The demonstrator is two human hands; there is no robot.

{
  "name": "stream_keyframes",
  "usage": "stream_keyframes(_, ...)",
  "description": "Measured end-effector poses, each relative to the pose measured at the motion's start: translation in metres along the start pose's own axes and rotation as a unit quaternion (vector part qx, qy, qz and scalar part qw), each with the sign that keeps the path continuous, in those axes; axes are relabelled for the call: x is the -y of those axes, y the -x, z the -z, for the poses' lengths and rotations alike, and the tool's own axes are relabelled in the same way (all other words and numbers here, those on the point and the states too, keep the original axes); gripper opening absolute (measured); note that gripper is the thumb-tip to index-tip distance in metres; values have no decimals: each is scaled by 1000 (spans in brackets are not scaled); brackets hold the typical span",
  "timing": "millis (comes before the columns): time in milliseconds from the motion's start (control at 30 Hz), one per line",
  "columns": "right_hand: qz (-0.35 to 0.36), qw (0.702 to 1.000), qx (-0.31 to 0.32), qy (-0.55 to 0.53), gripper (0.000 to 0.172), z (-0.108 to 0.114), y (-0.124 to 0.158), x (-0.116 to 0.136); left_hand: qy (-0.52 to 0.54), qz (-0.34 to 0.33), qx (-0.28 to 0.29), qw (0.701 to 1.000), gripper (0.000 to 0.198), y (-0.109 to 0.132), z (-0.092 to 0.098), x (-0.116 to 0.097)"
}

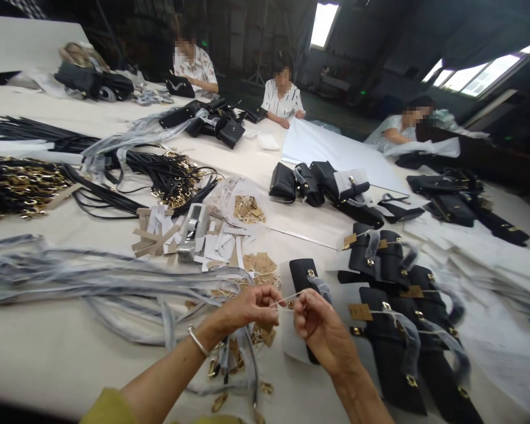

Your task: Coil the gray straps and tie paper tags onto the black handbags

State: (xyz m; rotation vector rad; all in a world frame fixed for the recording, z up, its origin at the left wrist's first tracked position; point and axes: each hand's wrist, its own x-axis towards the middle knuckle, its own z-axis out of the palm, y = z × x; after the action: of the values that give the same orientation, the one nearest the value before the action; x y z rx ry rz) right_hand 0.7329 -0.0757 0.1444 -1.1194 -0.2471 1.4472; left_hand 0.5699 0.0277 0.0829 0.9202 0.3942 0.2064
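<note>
A thin pale string is stretched between my two hands. My left hand, below a silver bracelet on the wrist, pinches its left end. Fingers curled, my right hand grips the other end. Just behind and partly under my right hand lies a black bag with a plastic-wrapped handle, on a white sheet. Brown paper tags with pale strings are heaped beyond my left hand. To the right, several black bags carry brown tags tied on by string.
Plastic-wrapped straps spread over the left of the table, with black straps and gold clasps farther back. A tape dispenser stands among paper strips. White sheets are stacked at right. Three people sit across the table.
</note>
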Motion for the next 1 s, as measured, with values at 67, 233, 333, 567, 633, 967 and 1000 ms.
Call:
stream_keyframes(67, -15, 1000, -2, 10, 29, 12, 6, 1, -5, 10, -8, 1000, 46, -1, -2, 2)
stream_keyframes(233, -67, 993, 33, 93, 30, 34, 21, -1, -61, 42, -2, 997, 38, -6, -14, -5)
stream_keyframes(333, -54, 989, 16, 133, 35, 50, 26, 4, -101, 31, -44, 993, 36, -19, -22, -2)
stream_keyframes(567, 109, 841, -237, 473, 36, 110, -9, 36, -358, 33, -135, 924, 18, -75, -27, 8)
stream_keyframes(633, 97, 845, -184, 492, 32, 119, -29, 36, -373, 24, -135, 918, 15, -90, -29, 5)
stream_keyframes(967, -5, 905, -10, 424, 25, 111, -66, 38, -246, 22, -100, 964, 27, -123, -39, 16)
stream_keyframes(1000, -10, 907, -1, 421, 22, 112, -65, 39, -231, 27, -95, 968, 30, -123, -40, 17)
